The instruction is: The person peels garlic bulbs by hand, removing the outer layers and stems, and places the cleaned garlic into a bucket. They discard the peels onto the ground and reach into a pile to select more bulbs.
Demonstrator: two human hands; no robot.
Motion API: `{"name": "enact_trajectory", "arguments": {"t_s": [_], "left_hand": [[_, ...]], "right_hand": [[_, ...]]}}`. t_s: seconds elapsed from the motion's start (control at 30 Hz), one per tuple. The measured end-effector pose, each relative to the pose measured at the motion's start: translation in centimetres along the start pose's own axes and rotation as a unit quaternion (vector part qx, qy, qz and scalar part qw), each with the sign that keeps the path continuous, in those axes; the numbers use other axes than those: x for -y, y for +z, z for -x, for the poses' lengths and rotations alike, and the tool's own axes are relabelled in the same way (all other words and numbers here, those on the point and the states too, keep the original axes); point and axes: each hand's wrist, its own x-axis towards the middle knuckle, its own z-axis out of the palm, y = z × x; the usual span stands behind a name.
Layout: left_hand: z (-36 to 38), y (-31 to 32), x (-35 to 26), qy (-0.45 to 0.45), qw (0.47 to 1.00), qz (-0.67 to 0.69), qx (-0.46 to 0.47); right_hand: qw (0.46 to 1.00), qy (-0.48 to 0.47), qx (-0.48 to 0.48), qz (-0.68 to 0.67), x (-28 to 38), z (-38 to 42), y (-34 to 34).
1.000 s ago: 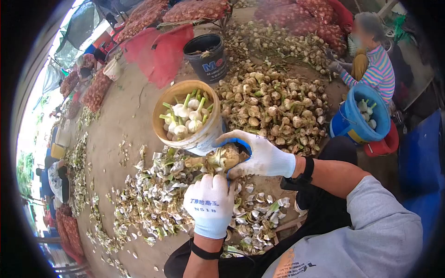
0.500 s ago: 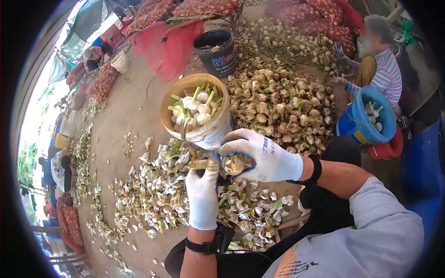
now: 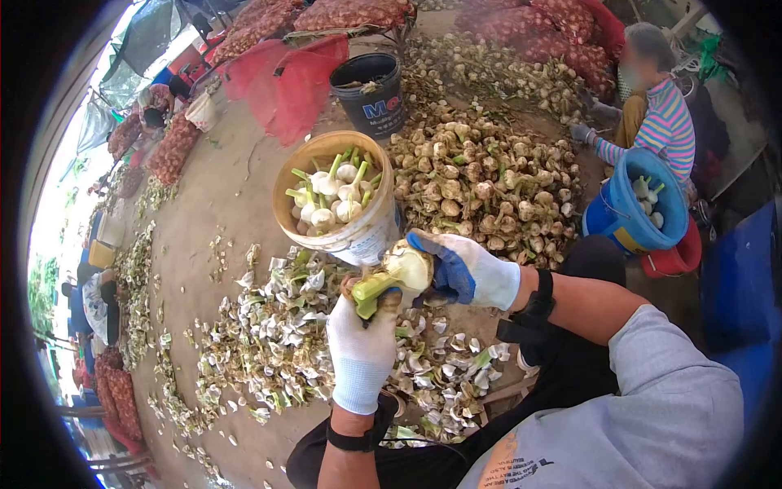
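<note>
A garlic bulb (image 3: pixel 410 267) with a thick green stem is held in front of me, its white inner skin showing. My left hand (image 3: pixel 361 332), in a white knit glove, is closed round the stem below the bulb. My right hand (image 3: pixel 474 273), in a white glove with a blue palm, has its curled fingers and thumb against the bulb's right side. Just beyond, a pale bucket (image 3: pixel 358 236) holds several clean white garlic bulbs with trimmed stems. Under my hands lies a heap of peeled garlic skins (image 3: pixel 285 326).
A pile of unpeeled garlic (image 3: pixel 481 183) lies behind the bucket, with a black bucket (image 3: pixel 366 106) at its left. At right, a person (image 3: pixel 660 122) in a striped top sits near a blue bucket (image 3: pixel 615 208) of garlic. Red mesh sacks (image 3: pixel 354 14) lie at the back.
The bulb has turned from brown, dirty skin to a clean white face, its stem now greener. My right hand has shifted from over the bulb to its right side.
</note>
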Motion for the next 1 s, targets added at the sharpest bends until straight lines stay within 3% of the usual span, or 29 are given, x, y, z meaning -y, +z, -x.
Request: {"name": "enact_trajectory", "arguments": {"t_s": [0.03,0.1,0.17,0.2,0.3,0.37,0.43,0.57,0.6,0.63,0.67,0.7,0.77,0.83,0.87,0.93,1.0], "left_hand": [[-0.1,0.1,0.3,0.0,1.0,0.0,0.0],[-0.2,0.3,1.0,-0.08,0.986,0.134,-0.056],[-0.4,-0.1,1.5,-0.084,0.985,0.137,-0.055],[-0.4,-0.1,1.4,-0.081,0.987,0.125,-0.063],[-0.2,0.3,1.6,-0.075,0.988,0.12,-0.068],[-0.3,0.3,2.3,-0.093,0.982,0.153,-0.067],[-0.3,-0.1,1.5,-0.114,0.966,0.22,-0.067],[-0.3,-0.6,0.3,-0.177,0.919,0.345,-0.067],[-0.5,-0.3,0.5,-0.15,0.937,0.306,-0.078],[-0.4,0.0,0.4,-0.148,0.937,0.307,-0.081],[-0.3,0.3,0.2,-0.105,0.966,0.218,-0.094],[0.0,0.7,0.1,-0.063,0.985,0.125,-0.104],[0.4,1.4,0.4,-0.042,0.99,0.083,-0.105],[1.0,1.8,0.7,0.014,0.997,-0.032,-0.071],[1.2,2.0,0.4,-0.036,0.996,0.033,-0.071],[0.8,1.6,0.7,-0.053,0.991,0.086,-0.087],[0.1,0.7,2.0,-0.075,0.964,0.213,-0.139]], "right_hand": [[0.999,-0.006,0.024,0.04,-0.1,-0.3,-0.6],[0.997,-0.037,0.043,0.045,0.0,-0.4,-0.6],[0.978,-0.088,0.017,0.189,0.5,-0.2,0.6],[0.941,-0.17,0.034,0.291,0.6,-0.3,1.1],[0.948,-0.131,0.0,0.29,0.6,0.1,1.2],[0.961,-0.137,0.001,0.24,0.5,0.0,0.8],[0.994,-0.039,0.061,0.079,1.5,0.3,0.1],[0.994,0.006,0.087,-0.062,0.6,-0.7,-1.8],[0.998,-0.053,0.031,0.004,0.3,-1.1,-1.2],[0.998,-0.053,0.034,0.006,0.6,-1.3,-0.8],[0.988,-0.1,-0.005,0.114,0.8,-1.3,-0.6],[0.964,-0.146,-0.046,0.219,1.0,-1.0,-0.2],[0.907,-0.149,-0.066,0.389,1.2,-0.4,0.0],[0.928,-0.14,-0.096,0.331,0.3,-0.7,-0.3],[0.928,-0.141,-0.098,0.331,0.0,-1.1,-0.9],[0.98,-0.11,-0.084,0.144,0.0,-1.8,-1.5],[0.985,-0.136,-0.075,0.073,1.4,-1.9,-2.0]]}}
